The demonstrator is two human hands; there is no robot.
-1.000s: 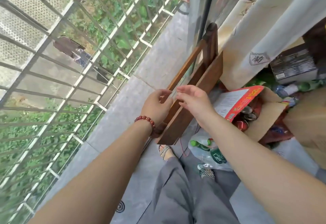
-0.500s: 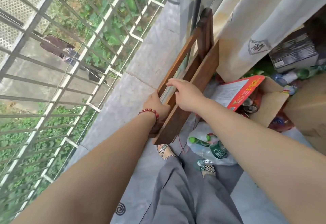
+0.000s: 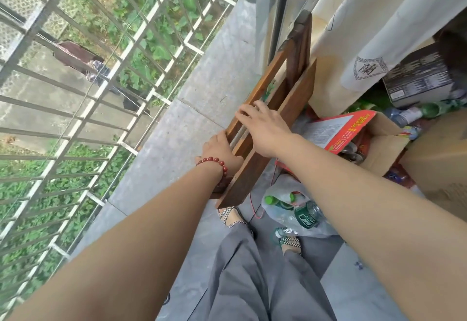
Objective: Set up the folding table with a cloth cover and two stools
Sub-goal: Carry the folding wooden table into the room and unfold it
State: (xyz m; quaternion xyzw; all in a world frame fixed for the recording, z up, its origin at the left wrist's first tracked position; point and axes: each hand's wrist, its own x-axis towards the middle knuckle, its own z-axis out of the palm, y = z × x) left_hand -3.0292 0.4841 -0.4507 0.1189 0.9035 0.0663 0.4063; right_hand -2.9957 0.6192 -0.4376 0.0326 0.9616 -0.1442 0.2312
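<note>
A folded brown wooden table (image 3: 290, 98) stands on edge, leaning against the grey stone window ledge (image 3: 202, 93) under a glass pane. My left hand (image 3: 222, 151), with a red bead bracelet at the wrist, grips the table's left rail from the ledge side; its fingers are hidden behind the wood. My right hand (image 3: 262, 126) lies over the top of the frame, fingers reaching across the left rail. No cloth cover or stool is in view.
A metal window grille (image 3: 88, 93) runs along the left. A pale curtain (image 3: 379, 30) hangs at right. An open cardboard box (image 3: 384, 143) with cans, a bag of green bottles (image 3: 298, 209) and a dark carton (image 3: 417, 78) crowd the floor beside my feet.
Both hands left a small thing they pinched in front of the table and came down onto the folded frame. My left hand dropped to the left rail; my right spread across the top.
</note>
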